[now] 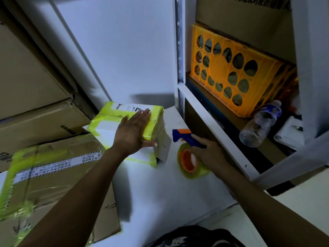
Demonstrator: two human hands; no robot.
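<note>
Parcel, white and banded in yellow-green tape, lies on the white table at about 11 o'clock from the frame's centre. The left hand presses flat on its top with straight fingers, the thumb against the near side face. Just to the parcel's 3 o'clock, the right hand grips the blue handle of a tape dispenser, whose yellow tape roll stands on edge on the table, apart from the parcel. A taped cardboard box lies at 8 o'clock. On the shelf at 2 o'clock are an orange crate and a water bottle lying on its side.
</note>
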